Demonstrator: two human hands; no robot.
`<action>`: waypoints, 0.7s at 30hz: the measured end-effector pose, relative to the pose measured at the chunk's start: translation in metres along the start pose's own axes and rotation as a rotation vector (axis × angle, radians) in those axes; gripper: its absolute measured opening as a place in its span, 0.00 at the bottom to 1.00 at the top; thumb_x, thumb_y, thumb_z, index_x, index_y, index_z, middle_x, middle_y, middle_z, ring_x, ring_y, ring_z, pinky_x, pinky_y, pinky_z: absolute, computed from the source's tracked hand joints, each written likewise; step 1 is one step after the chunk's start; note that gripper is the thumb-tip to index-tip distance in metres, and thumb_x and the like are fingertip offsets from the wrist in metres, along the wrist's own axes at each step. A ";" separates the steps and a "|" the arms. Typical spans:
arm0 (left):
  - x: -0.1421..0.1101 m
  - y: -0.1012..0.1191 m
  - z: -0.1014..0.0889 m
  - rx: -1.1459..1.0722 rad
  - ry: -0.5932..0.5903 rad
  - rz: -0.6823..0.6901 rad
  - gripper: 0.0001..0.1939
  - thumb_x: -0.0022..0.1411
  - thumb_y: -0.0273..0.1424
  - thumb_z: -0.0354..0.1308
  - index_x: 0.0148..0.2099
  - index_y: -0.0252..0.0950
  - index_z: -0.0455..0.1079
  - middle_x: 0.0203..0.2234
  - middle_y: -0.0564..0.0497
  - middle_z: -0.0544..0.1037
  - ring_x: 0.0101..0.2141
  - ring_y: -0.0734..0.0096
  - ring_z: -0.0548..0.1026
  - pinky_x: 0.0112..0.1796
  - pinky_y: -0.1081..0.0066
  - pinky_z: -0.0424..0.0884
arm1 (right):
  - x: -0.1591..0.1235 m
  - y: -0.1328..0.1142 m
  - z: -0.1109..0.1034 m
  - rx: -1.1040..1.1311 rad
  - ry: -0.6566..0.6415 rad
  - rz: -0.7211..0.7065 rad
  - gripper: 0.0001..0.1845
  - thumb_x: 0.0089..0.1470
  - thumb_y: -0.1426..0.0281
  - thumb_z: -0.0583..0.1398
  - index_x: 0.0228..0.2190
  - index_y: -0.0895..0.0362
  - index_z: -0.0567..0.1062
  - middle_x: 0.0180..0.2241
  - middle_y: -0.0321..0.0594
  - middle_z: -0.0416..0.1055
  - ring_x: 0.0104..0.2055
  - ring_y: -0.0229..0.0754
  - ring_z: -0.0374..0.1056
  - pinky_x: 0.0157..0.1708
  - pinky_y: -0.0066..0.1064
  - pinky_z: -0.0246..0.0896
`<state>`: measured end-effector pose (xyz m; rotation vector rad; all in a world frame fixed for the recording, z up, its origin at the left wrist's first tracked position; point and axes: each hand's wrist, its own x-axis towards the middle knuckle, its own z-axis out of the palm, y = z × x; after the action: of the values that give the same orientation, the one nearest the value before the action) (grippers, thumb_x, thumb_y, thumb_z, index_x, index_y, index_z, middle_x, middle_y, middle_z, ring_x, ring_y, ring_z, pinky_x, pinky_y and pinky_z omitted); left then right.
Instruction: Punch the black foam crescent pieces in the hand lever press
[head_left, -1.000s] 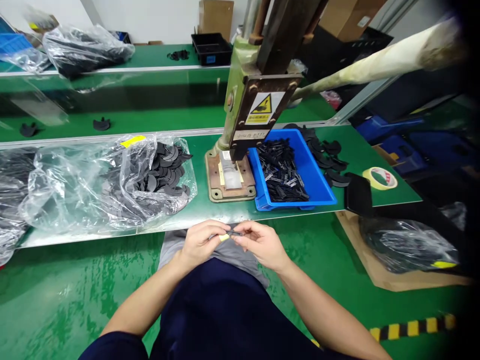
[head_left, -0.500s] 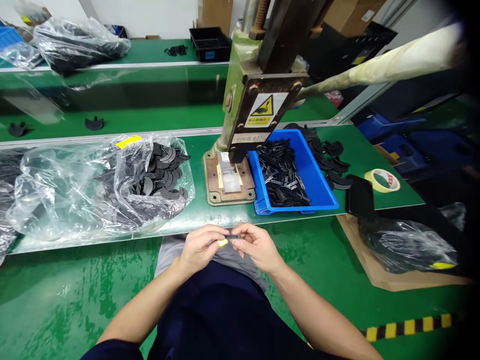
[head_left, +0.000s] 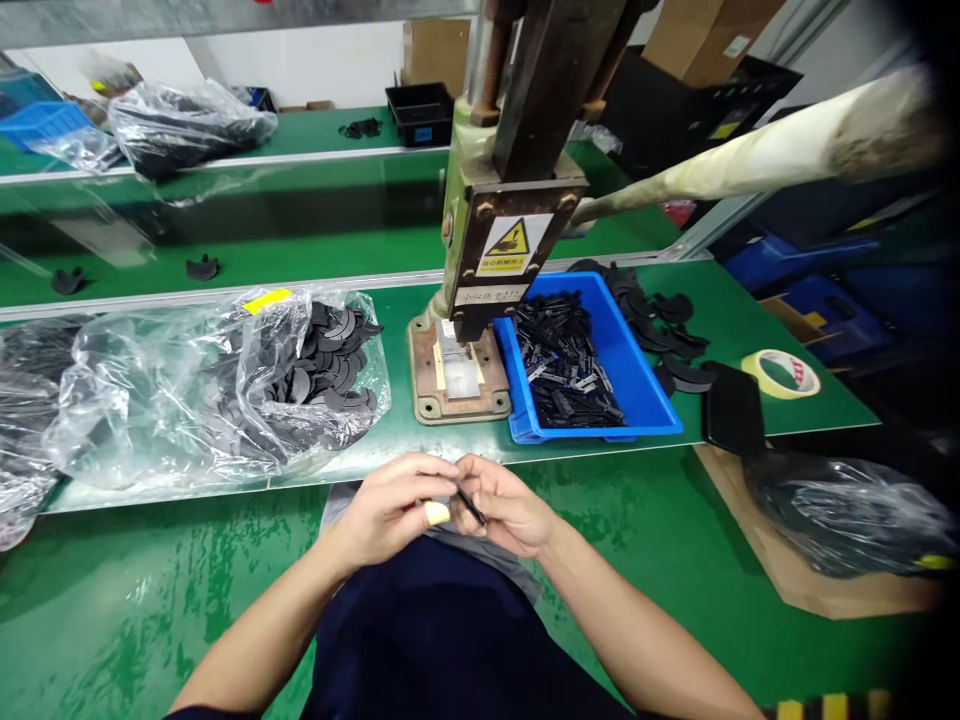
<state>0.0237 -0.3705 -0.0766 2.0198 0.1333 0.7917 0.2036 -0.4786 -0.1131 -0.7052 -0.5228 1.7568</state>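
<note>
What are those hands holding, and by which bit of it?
The right hand holds a thin dark piece, with its fingers near the lower end. The left hand has fingertips by the upper end, but I can't tell if they grip it.

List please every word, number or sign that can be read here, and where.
"小心伤手", with exclamation marks: white strip on the press.
Yellow warning triangle: sign above it; caption too blurred.
Too small or blurred: print inside tape roll, labels on black tray and right-hand carton.
</note>
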 end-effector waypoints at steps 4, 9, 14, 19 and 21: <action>0.014 0.005 -0.001 -0.007 -0.132 0.076 0.10 0.64 0.21 0.60 0.47 0.35 0.74 0.42 0.43 0.80 0.41 0.68 0.78 0.43 0.70 0.75 | 0.000 0.002 0.003 0.092 -0.104 0.052 0.23 0.47 0.58 0.70 0.32 0.54 0.63 0.17 0.27 0.64 0.18 0.31 0.58 0.24 0.27 0.53; 0.022 0.008 0.005 0.030 -0.153 0.072 0.07 0.65 0.22 0.59 0.45 0.34 0.73 0.38 0.44 0.78 0.40 0.70 0.78 0.41 0.72 0.76 | -0.002 -0.004 0.001 0.141 -0.093 0.065 0.20 0.50 0.59 0.68 0.33 0.54 0.63 0.17 0.27 0.63 0.18 0.32 0.55 0.25 0.28 0.51; 0.052 -0.017 -0.005 0.294 0.052 0.016 0.04 0.66 0.23 0.57 0.42 0.35 0.72 0.36 0.47 0.78 0.40 0.70 0.77 0.43 0.70 0.74 | -0.010 -0.014 -0.009 0.096 0.040 -0.037 0.15 0.58 0.59 0.62 0.31 0.55 0.66 0.15 0.27 0.62 0.19 0.32 0.56 0.23 0.27 0.45; 0.099 -0.084 -0.019 0.565 0.165 -0.093 0.09 0.67 0.25 0.54 0.43 0.35 0.75 0.38 0.47 0.79 0.42 0.67 0.76 0.45 0.68 0.72 | -0.024 -0.024 -0.011 0.004 0.003 -0.089 0.19 0.50 0.55 0.68 0.27 0.56 0.69 0.14 0.29 0.62 0.19 0.35 0.58 0.23 0.29 0.48; 0.111 -0.106 -0.022 0.655 0.131 -0.149 0.12 0.66 0.24 0.51 0.43 0.35 0.76 0.40 0.46 0.78 0.44 0.66 0.76 0.46 0.68 0.72 | -0.027 -0.026 -0.011 -0.029 0.000 -0.115 0.19 0.49 0.56 0.68 0.25 0.56 0.69 0.14 0.30 0.62 0.19 0.35 0.58 0.24 0.29 0.49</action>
<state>0.1209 -0.2519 -0.0998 2.5226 0.6861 0.8564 0.2347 -0.4969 -0.0984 -0.6816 -0.5791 1.6448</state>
